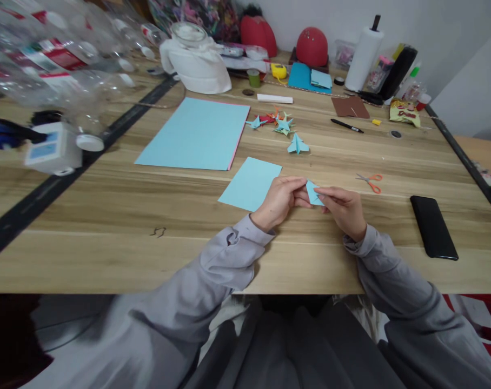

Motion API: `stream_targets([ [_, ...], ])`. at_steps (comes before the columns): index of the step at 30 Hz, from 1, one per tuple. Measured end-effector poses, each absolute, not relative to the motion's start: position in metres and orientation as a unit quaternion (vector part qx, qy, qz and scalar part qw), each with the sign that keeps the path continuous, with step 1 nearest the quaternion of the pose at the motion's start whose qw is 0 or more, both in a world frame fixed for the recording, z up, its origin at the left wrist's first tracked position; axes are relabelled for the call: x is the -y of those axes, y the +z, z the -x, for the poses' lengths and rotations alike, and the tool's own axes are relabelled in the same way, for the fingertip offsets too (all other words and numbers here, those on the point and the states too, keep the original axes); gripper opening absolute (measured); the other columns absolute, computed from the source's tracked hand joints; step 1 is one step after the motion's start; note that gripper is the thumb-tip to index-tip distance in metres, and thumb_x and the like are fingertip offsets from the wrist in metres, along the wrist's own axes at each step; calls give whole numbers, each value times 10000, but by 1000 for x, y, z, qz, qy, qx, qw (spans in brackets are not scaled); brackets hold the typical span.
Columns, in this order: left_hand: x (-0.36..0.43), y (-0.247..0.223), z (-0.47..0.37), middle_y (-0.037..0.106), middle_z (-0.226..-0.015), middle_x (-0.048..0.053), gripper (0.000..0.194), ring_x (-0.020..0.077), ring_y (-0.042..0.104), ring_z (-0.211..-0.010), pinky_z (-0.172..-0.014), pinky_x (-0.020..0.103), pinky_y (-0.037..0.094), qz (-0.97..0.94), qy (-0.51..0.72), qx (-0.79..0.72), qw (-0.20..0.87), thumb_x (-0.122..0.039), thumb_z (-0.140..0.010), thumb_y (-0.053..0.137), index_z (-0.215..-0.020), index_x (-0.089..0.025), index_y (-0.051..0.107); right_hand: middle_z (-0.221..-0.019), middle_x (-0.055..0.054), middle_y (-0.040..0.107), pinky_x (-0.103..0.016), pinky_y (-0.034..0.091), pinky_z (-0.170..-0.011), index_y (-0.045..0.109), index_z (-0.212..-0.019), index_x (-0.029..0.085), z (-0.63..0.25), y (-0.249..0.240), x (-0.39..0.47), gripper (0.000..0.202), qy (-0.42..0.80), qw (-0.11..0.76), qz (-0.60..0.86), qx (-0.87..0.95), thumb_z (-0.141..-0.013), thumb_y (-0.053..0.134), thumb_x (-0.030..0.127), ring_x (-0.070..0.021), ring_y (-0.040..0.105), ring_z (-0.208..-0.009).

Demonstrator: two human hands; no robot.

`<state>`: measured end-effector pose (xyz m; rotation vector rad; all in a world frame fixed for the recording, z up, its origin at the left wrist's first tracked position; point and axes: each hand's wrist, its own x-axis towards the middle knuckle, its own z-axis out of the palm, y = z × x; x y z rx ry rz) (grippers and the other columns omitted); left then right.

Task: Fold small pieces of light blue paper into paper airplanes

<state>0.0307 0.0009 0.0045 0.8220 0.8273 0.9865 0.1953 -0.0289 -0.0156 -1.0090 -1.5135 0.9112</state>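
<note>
The wood-grain counter [188, 237] has a dark strip [132, 115] running slantwise across its left part. Right of that lies a large light-blue sheet [197, 135], pink showing along its right edge; nearer the front is a smaller light-blue sheet [249, 181]. Beside the large one sits a cluster of folded paper figures [284, 125], with a single blue figure [298, 145] just in front. Farther right lie a black pen [346, 126], a brown sheet [350, 107], orange-handled scissors [371, 182] and a black phone [434, 227].
</note>
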Motion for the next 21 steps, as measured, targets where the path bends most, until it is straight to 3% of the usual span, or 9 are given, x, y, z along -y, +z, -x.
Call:
stream_targets([
  [4, 1, 4, -32, 650, -587, 47, 316, 145, 650, -539, -516, 240, 556, -389, 441, -373, 718, -394, -785, 711, -672, -114, 619, -691, -1, 662, -229, 478, -479, 804, -882, 257, -196, -17, 28, 148, 368, 524, 416, 647, -839, 665, 287, -83, 559, -512],
  [7, 3, 2, -33, 639, -577, 27, 408, 113, 620, -533, -521, 220, 557, -411, 444, -355, 713, -473, -678, 812, -636, -109, 632, -684, -1, 660, -240, 489, -508, 800, -862, 256, -197, -17, 28, 153, 364, 513, 416, 657, -850, 652, 293, -82, 552, -513],
  [10, 4, 1, -33, 647, -589, 22, 430, 101, 613, -541, -515, 208, 554, -412, 447, -351, 712, -471, -585, 871, -621, -104, 651, -720, -4, 687, -253, 495, -514, 790, -875, 251, -197, -16, 28, 153, 378, 510, 435, 638, -832, 654, 305, -85, 551, -506],
  [14, 3, -1, -32, 671, -627, 39, 412, 113, 636, -566, -510, 210, 547, -418, 446, -368, 701, -468, -608, 858, -656, -99, 679, -655, 22, 681, -246, 476, -468, 733, -974, 215, -194, -13, 29, 255, 424, 506, 475, 582, -769, 703, 364, -90, 544, -461],
  [17, 3, -1, -33, 688, -652, 48, 393, 120, 647, -581, -522, 216, 546, -432, 449, -379, 684, -455, -627, 848, -689, -96, 701, -557, 44, 640, -233, 464, -454, 668, -876, 189, -192, -11, 28, 298, 449, 502, 499, 545, -723, 739, 435, -90, 538, -427],
  [21, 4, 0, -34, 693, -655, 39, 389, 115, 637, -573, -530, 221, 548, -442, 460, -391, 663, -455, -614, 850, -691, -100, 713, -569, 22, 663, -223, 451, -455, 605, -756, 185, -193, -10, 27, 367, 489, 493, 505, 513, -670, 780, 497, -88, 552, -425],
])
